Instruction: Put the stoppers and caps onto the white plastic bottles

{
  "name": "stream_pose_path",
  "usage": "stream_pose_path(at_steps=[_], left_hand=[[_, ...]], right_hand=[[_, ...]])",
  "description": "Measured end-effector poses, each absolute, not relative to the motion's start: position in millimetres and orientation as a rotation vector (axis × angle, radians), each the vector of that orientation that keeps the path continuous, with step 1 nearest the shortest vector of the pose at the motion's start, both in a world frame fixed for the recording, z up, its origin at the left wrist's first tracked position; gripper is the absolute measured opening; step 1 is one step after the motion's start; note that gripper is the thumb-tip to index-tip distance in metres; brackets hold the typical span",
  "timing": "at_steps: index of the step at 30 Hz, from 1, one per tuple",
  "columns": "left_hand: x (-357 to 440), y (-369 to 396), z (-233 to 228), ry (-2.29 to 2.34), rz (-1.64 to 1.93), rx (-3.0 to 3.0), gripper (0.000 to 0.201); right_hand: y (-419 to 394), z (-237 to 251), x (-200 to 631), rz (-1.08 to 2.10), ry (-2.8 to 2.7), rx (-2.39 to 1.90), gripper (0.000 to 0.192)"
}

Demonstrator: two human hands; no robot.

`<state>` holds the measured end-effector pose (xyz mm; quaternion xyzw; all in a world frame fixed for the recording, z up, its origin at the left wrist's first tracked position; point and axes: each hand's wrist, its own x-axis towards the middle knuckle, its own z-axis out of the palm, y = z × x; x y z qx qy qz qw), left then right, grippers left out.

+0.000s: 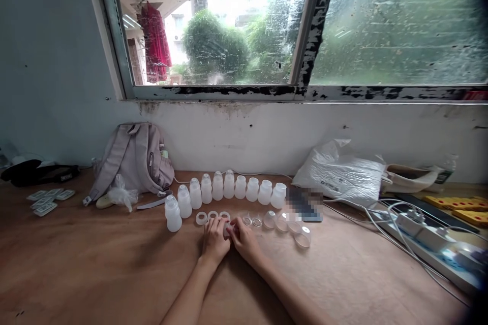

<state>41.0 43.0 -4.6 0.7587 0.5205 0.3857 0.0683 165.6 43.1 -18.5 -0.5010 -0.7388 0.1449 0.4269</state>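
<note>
My left hand [214, 239] and my right hand [244, 239] rest close together on the wooden table [114, 274], fingertips meeting around a small pale ring-shaped part [227, 228] that is mostly hidden between them. Just beyond them a curved row of several small white plastic bottles [229, 190] stands upright. White rings [208, 216] lie to the left of my fingers. Clear domed caps [285, 223] lie to the right.
A grey backpack [133, 157] leans against the wall at the back left, with a crumpled clear bag [121, 195] before it. A white plastic bag [339, 170], a power strip with cables [423, 236] and yellow pieces [463, 208] sit at right. Small packets [48, 200] lie far left.
</note>
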Motion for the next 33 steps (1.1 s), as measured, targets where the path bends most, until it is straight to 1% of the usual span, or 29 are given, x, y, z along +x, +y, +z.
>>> stream_pose_path(at_steps=[2, 5, 15, 19, 22, 24, 26, 30, 33], left_hand=[[41, 40, -3, 1.538, 1.127, 2.308, 0.029], [42, 35, -1, 1.519, 1.102, 2.32, 0.029], [28, 21, -1, 1.51, 1.112, 2.413, 0.024], [22, 16, 1, 1.498, 1.078, 2.441, 0.027], [13, 16, 0, 1.565, 1.024, 2.422, 0.026], [4, 20, -4, 1.659, 1.014, 2.38, 0.026], [-9, 25, -8, 1.764, 1.037, 2.339, 0.026], [-33, 35, -17, 1.996, 1.047, 2.232, 0.029], [-40, 38, -20, 2.129, 0.989, 2.151, 0.029]], right_hand=[[43, -19, 170, 0.447, -1.805, -1.205, 0.005], [43, -15, 174, 0.521, -1.77, -1.15, 0.007], [33, -16, 168, 0.604, -1.809, -1.03, 0.01], [32, -19, 166, 0.639, -1.818, -1.003, 0.007], [34, -18, 169, 0.771, -1.745, -0.99, 0.006], [35, -15, 174, 0.843, -1.669, -1.019, 0.009], [37, -13, 182, 0.757, -1.649, -1.099, 0.011], [41, -16, 195, 0.373, -1.741, -1.279, 0.01], [42, -20, 197, 0.263, -1.803, -1.376, 0.008]])
